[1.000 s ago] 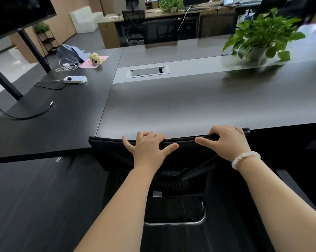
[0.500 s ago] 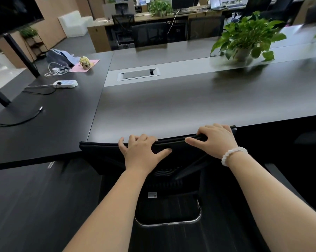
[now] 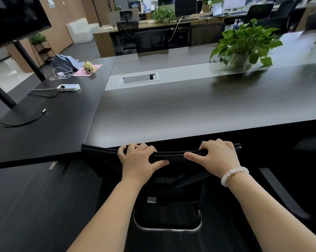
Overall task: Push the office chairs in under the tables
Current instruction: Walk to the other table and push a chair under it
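Observation:
A black mesh office chair (image 3: 102, 157) stands right in front of me, its backrest top at the near edge of the large dark table (image 3: 190, 110). My left hand (image 3: 138, 160) grips the top rim of the backrest left of centre. My right hand (image 3: 218, 156), with a white bead bracelet on the wrist, grips the rim further right. The seat is hidden under the table and the backrest. Another black chair (image 3: 151, 40) stands at the table's far side.
A potted plant (image 3: 244, 44) stands on the table at the right. On the adjoining table at the left lie a white power strip (image 3: 69, 87), cables, a pink sheet (image 3: 88, 70) and a bag. A screen on a black stand (image 3: 1, 93) is at the far left. Desks with monitors fill the background.
The chair back has moved forward with both hands until its top meets the table edge. My view has shifted forward slightly and shows more of the room behind.

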Demonstrator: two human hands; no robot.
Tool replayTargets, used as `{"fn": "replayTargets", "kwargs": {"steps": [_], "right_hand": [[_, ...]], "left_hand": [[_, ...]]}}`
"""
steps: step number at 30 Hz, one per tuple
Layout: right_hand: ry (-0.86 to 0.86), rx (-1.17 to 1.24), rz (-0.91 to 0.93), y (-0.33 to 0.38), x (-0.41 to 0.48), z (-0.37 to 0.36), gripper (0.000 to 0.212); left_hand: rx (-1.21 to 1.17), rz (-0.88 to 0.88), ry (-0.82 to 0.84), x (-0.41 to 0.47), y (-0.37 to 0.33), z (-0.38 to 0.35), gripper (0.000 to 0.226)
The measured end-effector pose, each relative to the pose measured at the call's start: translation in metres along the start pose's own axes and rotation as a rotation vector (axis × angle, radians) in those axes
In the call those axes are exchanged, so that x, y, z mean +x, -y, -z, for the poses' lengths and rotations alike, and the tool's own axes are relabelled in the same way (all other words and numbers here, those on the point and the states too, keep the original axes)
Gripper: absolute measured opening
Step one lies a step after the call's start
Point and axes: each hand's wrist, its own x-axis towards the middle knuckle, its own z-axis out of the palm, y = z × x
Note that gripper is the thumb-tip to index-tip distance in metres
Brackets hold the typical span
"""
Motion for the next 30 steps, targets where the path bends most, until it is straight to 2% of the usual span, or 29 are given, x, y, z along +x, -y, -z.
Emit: {"fn": "replayTargets", "kwargs": {"steps": [6,15,23,30], "right_hand": [[-0.03,-0.004,-0.035,-0.026,-0.008,0.011,0.059],[-0.097,-0.089,0.007,-0.066,0.012,0.019,0.076],[0.014,-0.018,0.022,-0.104,0.047,0.033,0.064],[-0.016,-0.022,0.047,-0.118,0.069,0.033,0.063]], "left_hand": [[0.015,-0.02,0.058,0.01,-0.027,-0.002,0.058],[0.072,0.052,0.034,0.022,-0.067,-0.011,0.061],[0.069,0.089,0.01,0.05,-0.099,-0.024,0.064],[0.114,0.069,-0.033,0.072,-0.106,-0.033,0.072]]}}
